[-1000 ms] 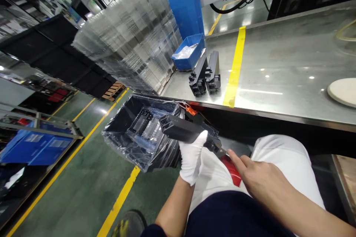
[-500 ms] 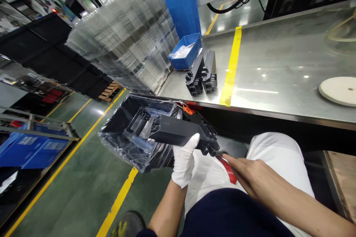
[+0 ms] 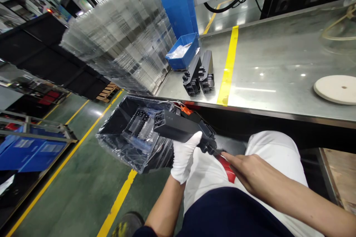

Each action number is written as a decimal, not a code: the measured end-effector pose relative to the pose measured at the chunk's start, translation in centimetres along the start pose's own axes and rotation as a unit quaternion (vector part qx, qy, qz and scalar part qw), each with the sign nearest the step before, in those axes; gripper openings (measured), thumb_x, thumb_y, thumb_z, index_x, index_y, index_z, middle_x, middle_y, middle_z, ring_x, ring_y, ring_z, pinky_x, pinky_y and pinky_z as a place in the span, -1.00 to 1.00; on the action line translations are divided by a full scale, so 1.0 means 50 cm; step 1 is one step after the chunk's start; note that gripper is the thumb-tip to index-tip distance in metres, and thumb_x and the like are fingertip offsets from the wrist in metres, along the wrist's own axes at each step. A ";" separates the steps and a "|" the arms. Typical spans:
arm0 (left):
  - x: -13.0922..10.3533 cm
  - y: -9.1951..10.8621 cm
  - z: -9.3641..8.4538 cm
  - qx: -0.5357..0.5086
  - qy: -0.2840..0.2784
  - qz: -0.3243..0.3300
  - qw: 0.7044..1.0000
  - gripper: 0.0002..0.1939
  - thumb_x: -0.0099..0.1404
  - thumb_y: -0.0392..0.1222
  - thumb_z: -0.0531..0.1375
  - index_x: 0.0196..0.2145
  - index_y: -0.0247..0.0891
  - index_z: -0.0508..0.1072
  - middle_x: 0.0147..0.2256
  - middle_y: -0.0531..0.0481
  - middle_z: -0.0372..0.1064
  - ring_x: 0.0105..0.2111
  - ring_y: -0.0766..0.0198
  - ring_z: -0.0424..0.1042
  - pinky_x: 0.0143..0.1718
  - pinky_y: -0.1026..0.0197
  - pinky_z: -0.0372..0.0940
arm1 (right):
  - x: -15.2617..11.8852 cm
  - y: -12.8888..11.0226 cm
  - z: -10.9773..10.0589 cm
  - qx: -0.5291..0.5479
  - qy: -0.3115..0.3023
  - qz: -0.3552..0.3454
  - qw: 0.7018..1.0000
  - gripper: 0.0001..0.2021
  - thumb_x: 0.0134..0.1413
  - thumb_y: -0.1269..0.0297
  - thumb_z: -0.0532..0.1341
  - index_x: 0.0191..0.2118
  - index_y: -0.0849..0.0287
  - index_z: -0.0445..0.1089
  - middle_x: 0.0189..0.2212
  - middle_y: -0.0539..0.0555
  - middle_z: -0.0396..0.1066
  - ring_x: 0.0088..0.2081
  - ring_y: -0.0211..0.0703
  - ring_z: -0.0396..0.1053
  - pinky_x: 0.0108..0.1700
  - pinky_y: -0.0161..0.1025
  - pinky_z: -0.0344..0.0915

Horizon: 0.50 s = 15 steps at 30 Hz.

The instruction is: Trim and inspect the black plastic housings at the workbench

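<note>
My left hand (image 3: 184, 159), in a white glove, is closed around a long black plastic housing (image 3: 178, 126). Its hollow, ribbed end points left, and its clipped end lies toward my right hand. My bare right hand (image 3: 249, 170) is closed on a thin blade-like tool (image 3: 218, 152), mostly hidden by the fingers. The tool's tip is at the clipped right end of the housing. Below the right fingers a red object (image 3: 228, 172) shows against my white trousers; its kind is unclear. Two similar black housings (image 3: 206, 72) stand side by side on the metal workbench (image 3: 258, 81).
Left of my lap is a black bin (image 3: 111, 129) lined with clear plastic, with black parts and bubble wrap inside. On the bench are a blue tray (image 3: 180, 63) with plastic bags and a round white disc (image 3: 338, 92). Wrapped clear trays (image 3: 125, 40) are stacked behind.
The held housing has tilted and turned slightly, so its hollow left end shows more. My right hand stays at its right end with the tool. The view has shifted a little.
</note>
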State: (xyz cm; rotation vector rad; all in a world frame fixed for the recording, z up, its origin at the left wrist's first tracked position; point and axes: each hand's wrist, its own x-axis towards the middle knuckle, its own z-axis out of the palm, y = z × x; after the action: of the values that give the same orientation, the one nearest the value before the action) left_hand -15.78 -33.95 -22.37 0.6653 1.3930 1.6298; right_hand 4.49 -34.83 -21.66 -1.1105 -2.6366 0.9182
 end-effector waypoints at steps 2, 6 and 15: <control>0.005 0.001 -0.001 0.013 0.002 0.011 1.000 -0.28 0.05 -0.24 0.53 0.16 -0.18 0.47 -0.01 -0.07 0.59 -0.08 0.17 0.58 0.13 0.05 0.39 | 0.003 0.012 -0.002 -0.055 -0.010 0.008 0.998 -0.36 0.03 0.73 -0.01 0.22 0.25 0.36 -0.35 0.10 0.55 -0.45 -0.08 0.52 -0.43 -0.24 0.16; 0.012 0.008 -0.001 0.049 -0.006 0.031 0.998 -0.26 0.02 -0.21 0.55 0.16 -0.18 0.48 -0.03 -0.08 0.60 -0.10 0.16 0.59 0.13 0.05 0.39 | 0.011 0.033 -0.007 -0.084 0.005 0.025 0.996 -0.41 0.08 0.70 0.02 0.20 0.21 0.37 -0.33 0.09 0.56 -0.47 -0.12 0.50 -0.45 -0.27 0.13; 0.008 0.003 0.010 -0.001 0.016 0.021 1.000 -0.21 0.00 -0.21 0.55 0.19 -0.11 0.45 0.08 -0.05 0.55 0.03 0.12 0.55 0.19 0.05 0.37 | -0.002 0.010 0.000 0.069 0.026 0.017 0.997 -0.59 0.27 0.56 -0.05 0.06 0.18 0.42 -0.37 0.08 0.52 -0.39 -0.11 0.53 -0.36 -0.26 0.28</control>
State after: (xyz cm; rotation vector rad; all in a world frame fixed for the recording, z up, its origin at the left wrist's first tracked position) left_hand -15.61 -33.37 -22.15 0.6757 1.4087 1.6809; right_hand 4.85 -34.62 -21.91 -1.1346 -2.4779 1.0440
